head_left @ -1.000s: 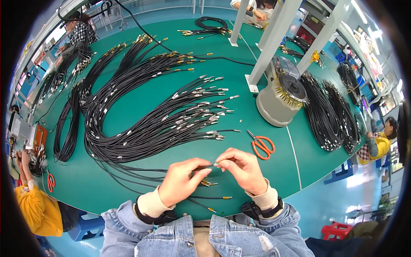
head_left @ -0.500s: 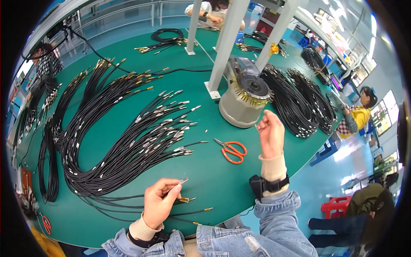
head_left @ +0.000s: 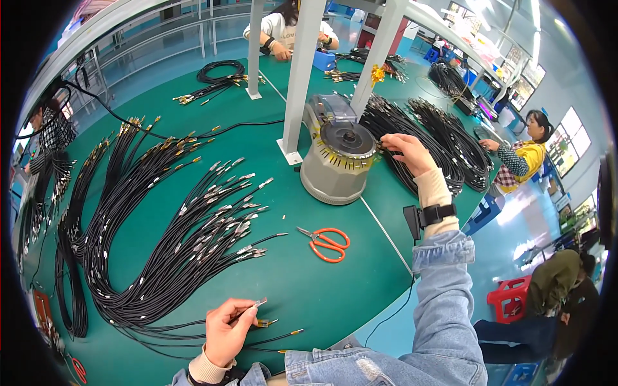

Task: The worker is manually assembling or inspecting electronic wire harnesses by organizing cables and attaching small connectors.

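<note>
My left hand [head_left: 225, 331] is closed, pinching the end of a black cable between thumb and fingertips; a small pale tip [head_left: 260, 302] sticks out above them. A few more black cables with brass-coloured ends [head_left: 296, 332] lie beside and beneath this hand. My right hand [head_left: 412, 154] reaches out at the right rim of a grey round dispenser [head_left: 335, 174]. Its fingers are stretched toward the short yellowish strips [head_left: 335, 159] ringing the dispenser's dark top disc. Whether the fingertips touch a strip is too small to tell.
Orange-handled scissors [head_left: 329, 244] lie on the green table [head_left: 322, 289]. A large bundle of black cables [head_left: 174, 251] spreads at left; further coils [head_left: 444, 141] lie right of the dispenser. Grey metal posts [head_left: 299, 83] rise behind it. A person [head_left: 293, 32] works across the table.
My right hand has moved up to the dispenser's right rim, its fingers now stretched out. The view has shifted; my left hand still pinches the cable end.
</note>
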